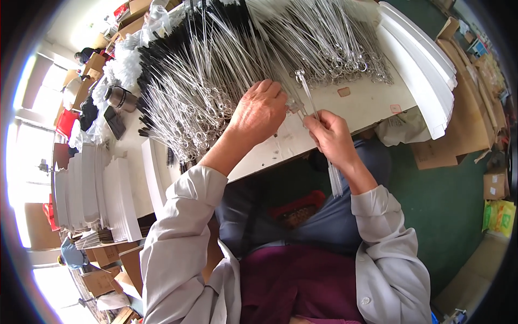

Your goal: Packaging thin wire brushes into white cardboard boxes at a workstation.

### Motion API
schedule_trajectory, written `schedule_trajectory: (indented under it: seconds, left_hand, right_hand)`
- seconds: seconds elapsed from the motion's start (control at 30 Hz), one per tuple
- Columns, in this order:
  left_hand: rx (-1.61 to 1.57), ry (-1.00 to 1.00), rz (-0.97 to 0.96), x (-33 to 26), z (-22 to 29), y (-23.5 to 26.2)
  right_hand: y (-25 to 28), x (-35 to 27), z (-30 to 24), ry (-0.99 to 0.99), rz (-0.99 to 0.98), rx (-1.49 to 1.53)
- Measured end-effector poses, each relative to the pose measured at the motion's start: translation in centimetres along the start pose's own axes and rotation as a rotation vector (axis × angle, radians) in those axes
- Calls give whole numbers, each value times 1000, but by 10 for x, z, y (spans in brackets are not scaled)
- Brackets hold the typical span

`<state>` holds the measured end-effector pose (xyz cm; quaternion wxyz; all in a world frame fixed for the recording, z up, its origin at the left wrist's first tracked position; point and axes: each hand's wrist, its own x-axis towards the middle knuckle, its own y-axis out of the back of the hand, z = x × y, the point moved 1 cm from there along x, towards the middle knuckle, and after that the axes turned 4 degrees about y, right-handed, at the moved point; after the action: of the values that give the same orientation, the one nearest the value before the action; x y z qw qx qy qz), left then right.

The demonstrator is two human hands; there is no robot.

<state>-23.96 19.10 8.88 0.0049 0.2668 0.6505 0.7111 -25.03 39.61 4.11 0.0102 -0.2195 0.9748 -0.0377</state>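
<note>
My right hand point(333, 136) is closed around a few slim, clear, straw-like tubes point(335, 182); their lower ends hang below the palm over my lap, and their upper part point(306, 89) rises above the fingers. My left hand point(261, 112) is at the table's near edge with its fingers curled together. Close to its fingertips is a shiny clear piece point(294, 106), whose kind I cannot make out; what the fingers hold is hidden. Beside that hand lies a large heap of thin wire brushes point(199, 102) with looped ends toward me and black bristles at the far side.
More looped wires point(345, 48) lie at the far right of the table point(372, 102). White card sheets point(418, 65) overhang its right end, above a cardboard box point(469, 92). At left are stacked white cards point(121, 189), a steel tumbler point(121, 99) and a dark phone-like slab point(114, 122).
</note>
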Motion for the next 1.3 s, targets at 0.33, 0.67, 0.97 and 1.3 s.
schedule_trajectory:
  seconds: [0.33,0.67,0.97,1.3]
  left_hand:
    - [-24,9,63,-3,6,-4]
    - [-204,138,86,-20,37,12]
    - [-451,567,-107,-31,73,-14]
    - [-861,894,-388,-7,64,-11]
  right_hand:
    - [12,-78,-9,59,39,-113]
    - [19,-93,-49,149,26,-94]
    - [31,-90,-31,-8,142,-121]
    - [33,-70,-1,46,326,-569]
